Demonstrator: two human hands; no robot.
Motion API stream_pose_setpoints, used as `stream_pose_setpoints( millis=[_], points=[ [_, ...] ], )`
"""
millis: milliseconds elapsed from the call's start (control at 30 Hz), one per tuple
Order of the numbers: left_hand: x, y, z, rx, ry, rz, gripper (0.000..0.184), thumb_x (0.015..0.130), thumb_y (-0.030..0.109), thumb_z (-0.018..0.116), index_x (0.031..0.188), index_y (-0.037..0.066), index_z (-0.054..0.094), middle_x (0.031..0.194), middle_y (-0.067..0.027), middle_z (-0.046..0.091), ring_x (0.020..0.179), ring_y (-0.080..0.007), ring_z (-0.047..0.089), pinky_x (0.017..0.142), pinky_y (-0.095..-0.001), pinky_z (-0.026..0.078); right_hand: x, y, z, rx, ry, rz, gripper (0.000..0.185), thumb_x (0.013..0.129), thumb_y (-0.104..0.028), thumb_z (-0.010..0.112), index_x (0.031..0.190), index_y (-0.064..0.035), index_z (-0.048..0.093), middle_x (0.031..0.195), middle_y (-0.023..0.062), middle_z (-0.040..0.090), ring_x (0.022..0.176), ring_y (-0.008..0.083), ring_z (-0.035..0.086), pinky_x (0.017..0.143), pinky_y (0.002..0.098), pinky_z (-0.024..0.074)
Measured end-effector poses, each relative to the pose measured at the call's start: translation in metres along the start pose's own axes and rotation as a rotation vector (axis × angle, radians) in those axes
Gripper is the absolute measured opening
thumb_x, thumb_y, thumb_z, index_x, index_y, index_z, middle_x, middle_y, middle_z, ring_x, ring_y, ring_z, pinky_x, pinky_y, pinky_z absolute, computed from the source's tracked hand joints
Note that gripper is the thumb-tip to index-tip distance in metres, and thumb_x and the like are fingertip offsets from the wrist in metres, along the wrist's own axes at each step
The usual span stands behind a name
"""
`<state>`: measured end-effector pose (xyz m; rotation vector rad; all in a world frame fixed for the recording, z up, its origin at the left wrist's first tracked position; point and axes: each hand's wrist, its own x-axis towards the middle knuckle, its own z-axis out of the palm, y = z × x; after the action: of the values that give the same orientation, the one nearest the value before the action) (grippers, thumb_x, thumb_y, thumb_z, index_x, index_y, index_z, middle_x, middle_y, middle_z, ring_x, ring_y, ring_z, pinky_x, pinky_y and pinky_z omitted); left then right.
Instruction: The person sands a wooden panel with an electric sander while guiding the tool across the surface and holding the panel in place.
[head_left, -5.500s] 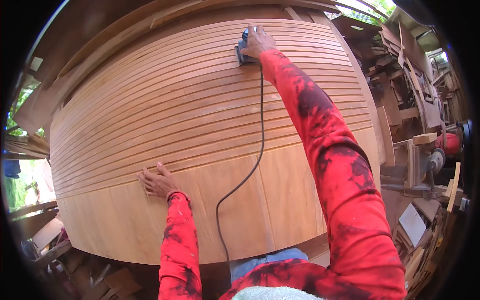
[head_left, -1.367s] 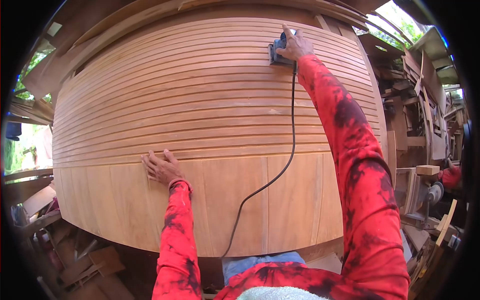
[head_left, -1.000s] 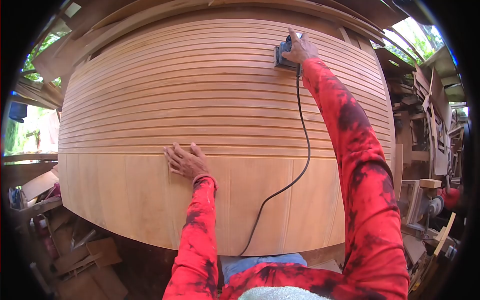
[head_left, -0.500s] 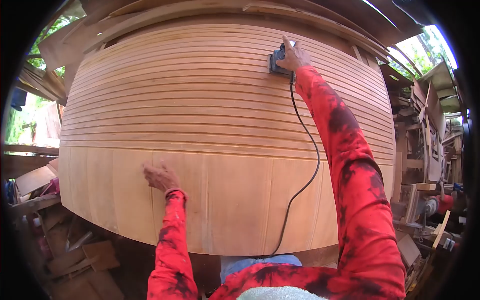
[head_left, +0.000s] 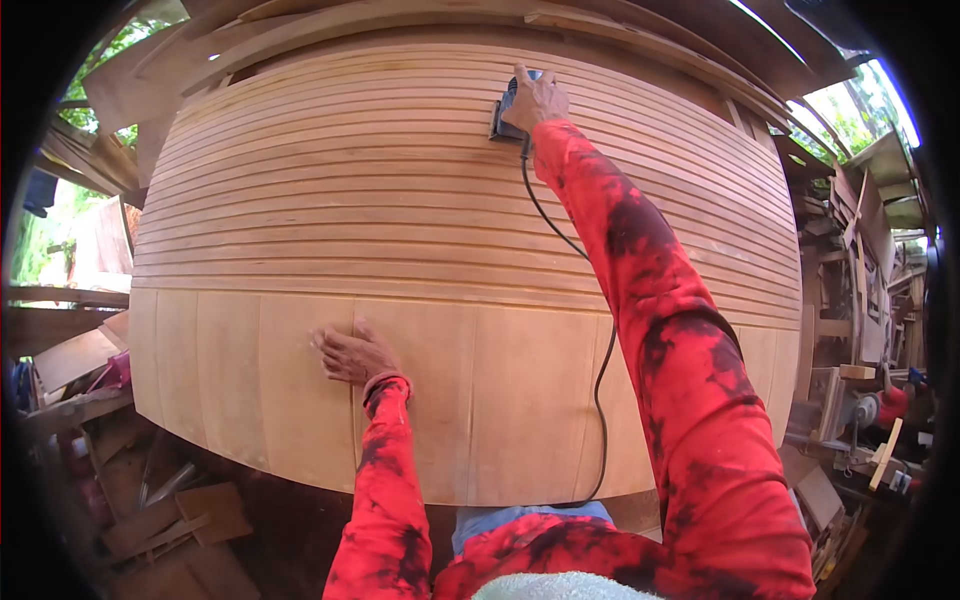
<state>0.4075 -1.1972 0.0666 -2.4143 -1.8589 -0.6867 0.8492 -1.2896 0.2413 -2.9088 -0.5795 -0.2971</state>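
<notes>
A large wooden panel [head_left: 440, 230] lies before me, with long parallel grooves over its far part and plain boards along the near edge. At the panel's far side my right hand [head_left: 537, 98] is wrapped round a dark blue power sander [head_left: 508, 110], whose base rests on the grooved slats. Its black cord [head_left: 603, 400] passes under my right forearm and down over the near edge. My left hand [head_left: 357, 354], fingers apart, is over the plain boards near the left centre and holds nothing; its fingertips are slightly blurred.
Long boards [head_left: 400, 22] run behind the panel. Stacked scrap wood [head_left: 870, 230] fills the right side, near a round grinder-like disc [head_left: 862, 410]. More wood pieces [head_left: 210, 512] lie at the lower left. Something red [head_left: 893, 405], unclear, shows at the far right.
My right hand and the sander have moved left along the far slats since the last frames. My left hand has come off the groove edge down onto the plain boards. The cord has shifted right.
</notes>
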Motion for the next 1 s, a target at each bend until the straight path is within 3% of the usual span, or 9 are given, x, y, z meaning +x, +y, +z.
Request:
stream_pose_setpoints(
  millis=[200,367,567,600,633,800,1000],
  points=[
    [0.000,0.002,-0.005,0.022,-0.059,-0.018,0.060,0.097,0.046,0.061,0.140,0.007,0.047,0.156,-0.0177,0.046,0.145,-0.0353,0.041,0.111,-0.0562,0.033,0.007,-0.058,0.014,0.035,0.028,-0.061,0.087,0.075,-0.033,0.081,0.153,-0.0267,0.043,0.133,0.0302,0.054,0.113,0.0461,0.066,0.089,0.0488,0.0567],
    [0.002,0.003,-0.005,-0.044,-0.015,0.020,0.060,0.098,0.047,0.060,0.140,0.007,0.047,0.158,-0.0176,0.044,0.146,-0.0353,0.040,0.113,-0.0558,0.031,0.017,-0.112,0.043,-0.003,0.138,-0.054,0.084,0.077,-0.037,0.080,0.153,-0.0252,0.045,0.132,0.0317,0.053,0.112,0.0488,0.065,0.089,0.0514,0.0551],
    [0.004,0.004,-0.007,-0.069,-0.052,0.002,0.059,0.098,0.047,0.059,0.140,0.007,0.047,0.157,-0.0177,0.043,0.146,-0.0349,0.038,0.114,-0.0555,0.029,0.014,-0.171,0.039,0.044,0.053,-0.016,0.078,0.086,-0.032,0.072,0.156,-0.0263,0.039,0.132,0.0328,0.052,0.108,0.0509,0.065,0.073,0.0542,0.0590],
    [0.004,0.003,-0.007,-0.044,-0.035,0.012,0.057,0.097,0.046,0.061,0.138,0.008,0.047,0.156,-0.0181,0.044,0.146,-0.0345,0.039,0.112,-0.0538,0.031,0.013,-0.179,0.038,0.032,0.039,-0.004,0.064,0.093,-0.031,0.065,0.152,-0.0270,0.043,0.135,0.0325,0.050,0.105,0.0496,0.063,0.062,0.0522,0.0559],
    [0.004,0.003,-0.007,-0.020,-0.017,0.022,0.055,0.096,0.044,0.063,0.136,0.009,0.048,0.156,-0.0186,0.045,0.145,-0.0341,0.040,0.111,-0.0522,0.032,0.012,-0.183,0.035,0.019,0.026,0.007,0.050,0.099,-0.029,0.058,0.148,-0.0277,0.047,0.137,0.0323,0.048,0.102,0.0482,0.062,0.050,0.0502,0.0529],
    [0.005,0.002,-0.007,-0.039,-0.010,0.029,0.056,0.097,0.046,0.062,0.137,0.008,0.048,0.156,-0.0183,0.045,0.146,-0.0343,0.040,0.111,-0.0541,0.032,0.017,-0.178,0.022,0.019,-0.018,0.047,0.048,0.100,-0.030,0.057,0.147,-0.0278,0.049,0.140,0.0301,0.049,0.105,0.0470,0.062,0.050,0.0496,0.0524],
    [0.005,0.003,-0.008,-0.049,-0.015,0.005,0.057,0.096,0.047,0.062,0.135,0.008,0.049,0.153,-0.0175,0.048,0.143,-0.0349,0.043,0.111,-0.0554,0.032,0.035,-0.122,0.013,0.033,-0.091,0.108,0.056,0.097,-0.033,0.062,0.151,-0.0309,0.046,0.147,0.0293,0.048,0.113,0.0480,0.063,0.054,0.0508,0.0558]
  ],
)
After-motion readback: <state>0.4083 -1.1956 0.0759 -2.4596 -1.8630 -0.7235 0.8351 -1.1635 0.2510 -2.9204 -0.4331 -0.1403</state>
